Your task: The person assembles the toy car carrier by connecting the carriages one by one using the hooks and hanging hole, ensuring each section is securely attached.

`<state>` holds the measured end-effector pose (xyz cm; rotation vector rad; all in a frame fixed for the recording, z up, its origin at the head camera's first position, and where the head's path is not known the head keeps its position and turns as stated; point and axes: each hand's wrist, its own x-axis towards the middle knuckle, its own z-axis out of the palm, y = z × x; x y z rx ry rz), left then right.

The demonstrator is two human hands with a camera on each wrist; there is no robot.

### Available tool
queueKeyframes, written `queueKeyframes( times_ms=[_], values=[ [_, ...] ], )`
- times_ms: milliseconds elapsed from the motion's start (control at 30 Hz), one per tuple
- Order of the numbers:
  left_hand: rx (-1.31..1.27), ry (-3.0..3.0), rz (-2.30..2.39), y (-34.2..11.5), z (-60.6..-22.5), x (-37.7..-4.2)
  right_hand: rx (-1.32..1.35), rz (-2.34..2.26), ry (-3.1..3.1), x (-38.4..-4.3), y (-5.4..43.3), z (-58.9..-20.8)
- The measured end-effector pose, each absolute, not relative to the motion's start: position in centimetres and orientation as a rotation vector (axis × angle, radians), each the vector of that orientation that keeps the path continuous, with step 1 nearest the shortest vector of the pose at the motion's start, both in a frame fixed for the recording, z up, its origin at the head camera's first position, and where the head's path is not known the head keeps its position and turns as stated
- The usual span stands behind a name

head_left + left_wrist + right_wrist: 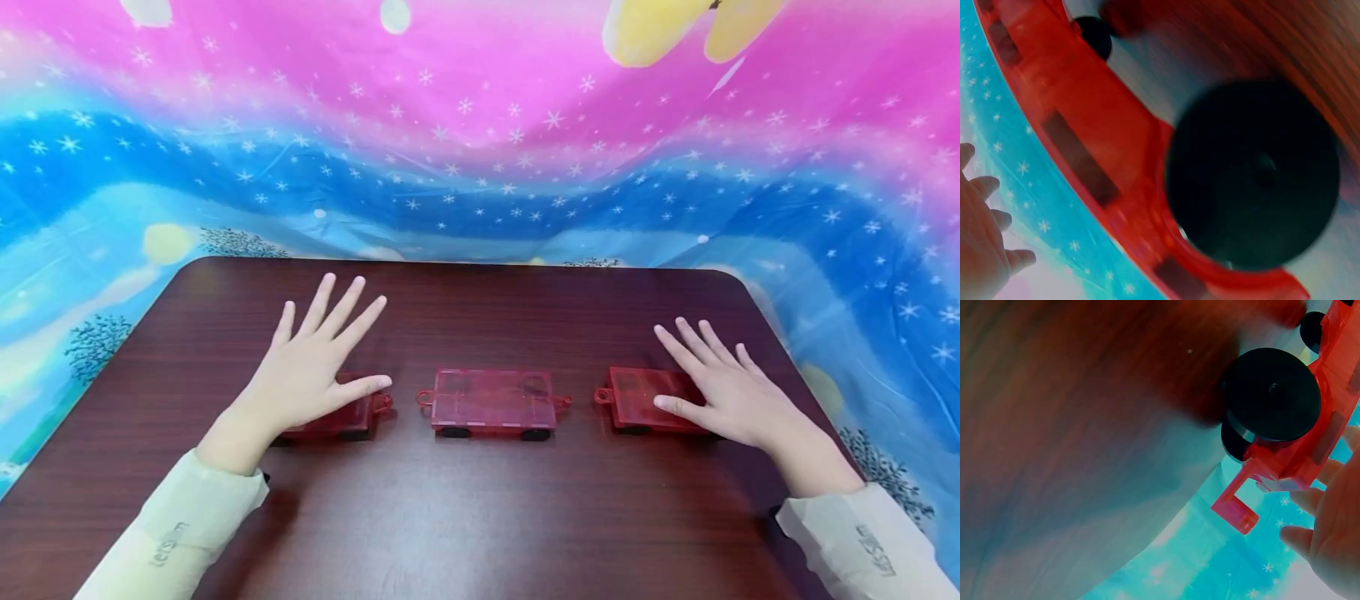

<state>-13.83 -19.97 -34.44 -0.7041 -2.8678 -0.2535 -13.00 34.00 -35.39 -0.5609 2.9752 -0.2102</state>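
Three see-through red toy wagons with black wheels stand in a row across the table. Over the left wagon my left hand is spread with fingers straight, covering most of it in the head view. The middle wagon has a ring at its left end and a hook at its right, with no hand on it. My right hand, fingers also spread, overlaps the right end of the right wagon. Close up, a black wheel fills much of the left wrist view, and another wheel shows in the right wrist view.
The dark brown wooden table has rounded far corners. Behind and beside it hangs a pink and blue cloth with snowflakes. Gaps separate the middle wagon from those on either side.
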Motion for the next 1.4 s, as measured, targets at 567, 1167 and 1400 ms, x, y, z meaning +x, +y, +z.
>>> queueKeyframes(
  times_ms=[567,1167,1400],
  values=[
    [-1.06,-2.929,-0.321,-16.4,-35.4,-13.8,-0.553,-0.363,2.862,-12.2,34.8,-36.1],
    [-1.294,-2.956,-0.474,-13.6,-36.0,-14.0,-0.668,-0.377,2.888,-11.8,35.2,-36.0],
    [-1.309,-2.987,-0.463,-12.9,-36.4,-14.2,-0.68,-0.354,2.898,-11.8,35.2,-36.1]
  ],
)
